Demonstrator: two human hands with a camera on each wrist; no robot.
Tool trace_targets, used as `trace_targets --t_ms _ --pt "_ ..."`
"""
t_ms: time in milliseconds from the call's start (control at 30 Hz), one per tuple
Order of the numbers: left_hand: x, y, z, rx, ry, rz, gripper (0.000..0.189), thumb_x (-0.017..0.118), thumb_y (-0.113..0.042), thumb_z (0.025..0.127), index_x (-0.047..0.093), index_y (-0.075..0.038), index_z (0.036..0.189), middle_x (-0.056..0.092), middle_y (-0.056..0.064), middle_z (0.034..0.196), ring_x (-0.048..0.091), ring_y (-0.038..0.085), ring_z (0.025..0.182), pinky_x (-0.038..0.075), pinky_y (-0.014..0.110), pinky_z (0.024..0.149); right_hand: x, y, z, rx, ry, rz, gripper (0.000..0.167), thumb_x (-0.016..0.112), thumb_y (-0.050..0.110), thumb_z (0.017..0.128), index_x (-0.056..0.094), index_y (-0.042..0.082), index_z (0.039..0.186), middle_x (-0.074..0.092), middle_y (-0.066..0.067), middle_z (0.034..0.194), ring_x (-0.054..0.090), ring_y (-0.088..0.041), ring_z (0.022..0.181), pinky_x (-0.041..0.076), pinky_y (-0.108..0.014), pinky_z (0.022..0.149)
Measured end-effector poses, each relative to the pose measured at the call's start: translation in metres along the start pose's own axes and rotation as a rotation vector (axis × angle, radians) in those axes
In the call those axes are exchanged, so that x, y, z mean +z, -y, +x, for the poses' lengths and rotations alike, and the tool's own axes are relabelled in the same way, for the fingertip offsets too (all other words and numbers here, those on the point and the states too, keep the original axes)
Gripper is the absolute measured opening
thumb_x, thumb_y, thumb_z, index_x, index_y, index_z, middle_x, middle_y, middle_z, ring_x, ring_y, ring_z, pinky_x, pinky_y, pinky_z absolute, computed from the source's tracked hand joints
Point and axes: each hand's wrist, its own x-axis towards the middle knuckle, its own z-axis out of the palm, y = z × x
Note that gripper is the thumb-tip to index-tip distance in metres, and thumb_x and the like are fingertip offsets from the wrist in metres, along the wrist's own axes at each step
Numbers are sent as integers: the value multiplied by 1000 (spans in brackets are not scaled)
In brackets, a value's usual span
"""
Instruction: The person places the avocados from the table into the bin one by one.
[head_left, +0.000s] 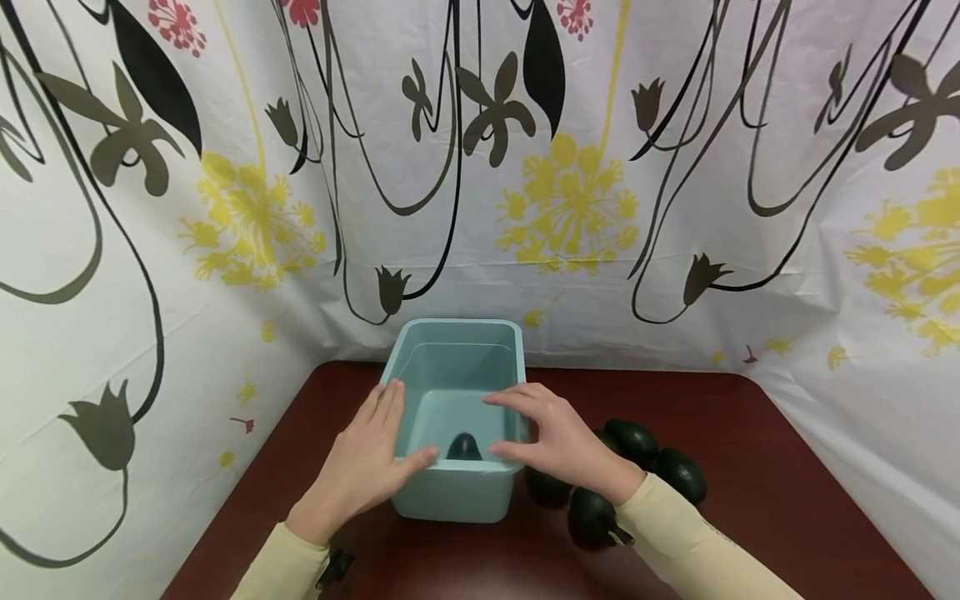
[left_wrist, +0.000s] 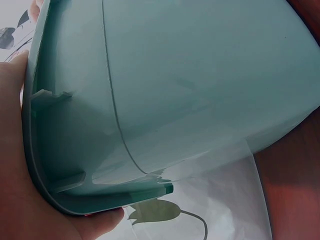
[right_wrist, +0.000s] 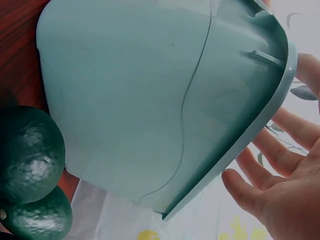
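Observation:
A light teal plastic bin (head_left: 450, 500) stands upright on the table, with one dark green avocado (head_left: 464, 448) inside near its front wall. My left hand (head_left: 366, 458) lies along the bin's left rim, its fingers straight and the thumb stretched over the front edge. Over the right side of the bin hovers my right hand (head_left: 553, 429), holding nothing, fingers spread and slightly bent. Beside the bin, partly hidden under the right wrist, several dark green avocados (head_left: 681, 475) are gathered. Two avocados (right_wrist: 31, 155) also appear at the left of the right wrist view.
The dark red-brown table (head_left: 772, 483) reaches back to a white curtain (head_left: 465, 233) printed with flowers, which also hangs along both sides. A small black object (head_left: 337, 567) shows by the left sleeve.

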Motion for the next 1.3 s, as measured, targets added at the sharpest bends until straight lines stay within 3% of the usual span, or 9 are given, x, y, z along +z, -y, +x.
trace_targets --t_ms 233,567,867,1067,1300 --pt "1 0 1 -1 -1 -3 108 41 -81 90 20 -2 160 20 14 165 19 35 150 46 57 98 -6 1 -3 25 -17 3 59 78 49 86 56 38 140 53 17 135 50 -6 122 52 -40 91" --pt "0 0 0 6 -5 -27 104 49 -75 91 21 -2 160 21 15 165 19 35 151 45 59 99 -10 -3 -10 34 -14 3 62 78 46 86 52 41 142 48 17 140 50 -5 125 51 -38 93" --pt "1 0 0 0 -3 -29 105 45 -79 90 20 -4 161 20 12 166 18 34 151 45 59 99 -20 -10 -28 66 -8 -8 64 77 44 89 49 39 146 46 14 143 48 -7 129 49 -42 97" --pt "0 -1 -1 7 -15 -21 104 49 -75 91 22 -2 160 23 15 164 19 36 150 45 58 98 -28 -13 -40 88 -5 -28 65 75 48 89 52 30 147 46 12 143 48 -11 129 50 -45 96" --pt "0 -2 -1 3 -10 -19 105 45 -78 90 22 -3 160 22 14 165 19 35 151 46 58 98 -37 -20 -54 106 -14 -65 63 73 50 90 49 36 147 45 12 145 49 -10 129 50 -44 94"
